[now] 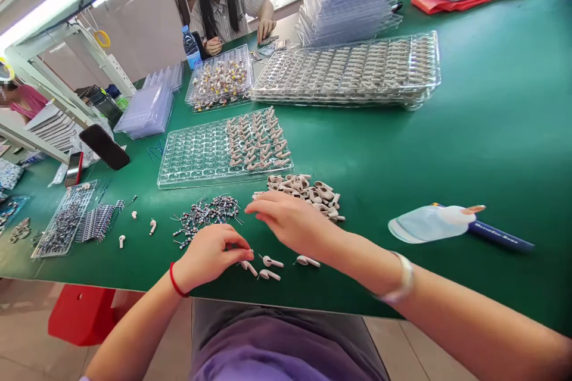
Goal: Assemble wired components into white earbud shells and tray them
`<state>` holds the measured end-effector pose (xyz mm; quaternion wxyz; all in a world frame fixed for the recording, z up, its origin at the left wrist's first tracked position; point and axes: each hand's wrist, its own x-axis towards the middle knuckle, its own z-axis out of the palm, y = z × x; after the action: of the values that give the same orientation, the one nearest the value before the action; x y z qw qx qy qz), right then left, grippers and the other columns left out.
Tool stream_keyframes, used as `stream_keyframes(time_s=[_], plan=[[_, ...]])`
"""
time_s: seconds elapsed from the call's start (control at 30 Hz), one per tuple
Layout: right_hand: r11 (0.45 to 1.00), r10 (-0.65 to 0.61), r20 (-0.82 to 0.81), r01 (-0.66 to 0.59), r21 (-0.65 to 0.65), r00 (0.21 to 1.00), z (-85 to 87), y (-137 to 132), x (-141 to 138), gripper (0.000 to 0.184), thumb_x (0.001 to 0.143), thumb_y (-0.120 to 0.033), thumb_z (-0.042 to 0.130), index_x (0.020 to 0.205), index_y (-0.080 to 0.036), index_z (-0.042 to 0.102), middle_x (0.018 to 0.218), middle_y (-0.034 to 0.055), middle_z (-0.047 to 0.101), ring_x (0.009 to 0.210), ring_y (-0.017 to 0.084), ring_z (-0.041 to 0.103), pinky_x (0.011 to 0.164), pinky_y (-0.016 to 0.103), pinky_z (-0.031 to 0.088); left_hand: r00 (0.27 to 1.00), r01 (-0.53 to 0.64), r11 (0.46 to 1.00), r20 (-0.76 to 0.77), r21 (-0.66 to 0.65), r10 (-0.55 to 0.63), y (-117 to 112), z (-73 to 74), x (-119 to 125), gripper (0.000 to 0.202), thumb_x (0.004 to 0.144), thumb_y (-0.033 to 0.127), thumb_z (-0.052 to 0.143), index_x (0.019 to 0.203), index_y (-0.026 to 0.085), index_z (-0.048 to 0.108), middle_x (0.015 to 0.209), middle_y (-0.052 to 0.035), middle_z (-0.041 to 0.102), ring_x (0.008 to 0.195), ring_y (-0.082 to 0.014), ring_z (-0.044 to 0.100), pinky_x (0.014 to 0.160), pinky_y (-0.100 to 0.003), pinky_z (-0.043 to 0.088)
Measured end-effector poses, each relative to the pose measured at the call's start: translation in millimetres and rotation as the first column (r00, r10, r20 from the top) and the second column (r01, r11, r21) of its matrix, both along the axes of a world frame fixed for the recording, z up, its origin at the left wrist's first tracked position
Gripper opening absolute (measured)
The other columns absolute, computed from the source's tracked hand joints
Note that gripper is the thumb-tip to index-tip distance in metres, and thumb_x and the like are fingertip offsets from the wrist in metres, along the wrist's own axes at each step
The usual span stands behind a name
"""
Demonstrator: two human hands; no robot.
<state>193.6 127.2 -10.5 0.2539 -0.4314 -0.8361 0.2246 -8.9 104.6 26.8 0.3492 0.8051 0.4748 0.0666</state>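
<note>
My left hand point(217, 255), with a red cord at the wrist, is closed in a pinch low over the green table. Whatever is between its fingertips is too small to make out. Just beside these fingertips lie several pale earbud shells point(270, 274) with thin wires sticking out. My right hand point(297, 223), wearing a silvery bangle, hovers with fingers stretched to the left and nothing visible in them. It partly covers a heap of beige earbud shells point(319, 191). Between and beyond the hands sits a pile of small wired parts point(214, 211).
Beyond the piles lies a clear tray point(192, 155), its right part filled with shells. Farther back are stacked full trays point(348, 71) and a tray of mixed parts point(221, 80). A soft bottle point(424, 223) rests on a blue tool point(500, 235) at right. Someone sits opposite.
</note>
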Motion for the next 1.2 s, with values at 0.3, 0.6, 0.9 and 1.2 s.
stream_keyframes(time_s=[0.3,0.6,0.9,1.2], plan=[[0.979,0.203,0.239,-0.201,-0.036,0.950,-1.6,42,-30,0.021,0.094,-0.031,0.060,0.109,-0.016,0.063,0.114,0.0072,0.063,0.100,0.019,0.062,0.087,0.040,0.053,0.975,-0.081,0.946,-0.170,0.313,0.140,34,-11.0,-13,0.012,0.082,0.015,0.069,0.090,0.020,0.076,0.092,-0.0056,0.066,0.090,-0.0236,0.062,0.080,-0.035,0.050],[0.996,0.018,-0.075,-0.025,-0.087,0.997,9.4,16,7,0.015,0.089,-0.012,0.052,0.088,-0.018,0.066,0.089,0.0059,0.069,0.086,0.019,0.062,0.081,0.034,0.048,0.990,-0.085,0.918,-0.070,0.388,0.121,43,-15.7,-11,0.011,0.083,0.014,0.068,0.090,0.021,0.073,0.097,-0.0047,0.067,0.096,-0.0219,0.062,0.087,-0.036,0.050],[0.920,-0.310,-0.421,0.158,-0.358,0.852,9.1,-33,53,0.047,0.083,-0.064,0.057,0.084,-0.019,0.069,0.080,0.0062,0.072,0.072,0.018,0.067,0.066,0.027,0.056,0.997,0.070,0.953,-0.058,0.296,-0.055,47,-21.2,45,0.008,0.080,0.022,0.073,0.088,0.020,0.073,0.084,-0.0040,0.065,0.086,-0.0225,0.062,0.081,-0.036,0.049],[0.873,-0.439,-0.530,0.204,-0.444,0.725,-4.4,-79,46,0.040,0.078,-0.059,0.068,0.085,-0.019,0.069,0.079,0.0065,0.072,0.070,0.018,0.069,0.067,0.026,0.060,0.990,-0.064,0.987,0.133,0.150,0.044,17,-13.3,31,0.014,0.076,0.005,0.061,0.080,0.017,0.067,0.080,-0.0023,0.068,0.073,-0.0151,0.064,0.071,-0.027,0.054]])
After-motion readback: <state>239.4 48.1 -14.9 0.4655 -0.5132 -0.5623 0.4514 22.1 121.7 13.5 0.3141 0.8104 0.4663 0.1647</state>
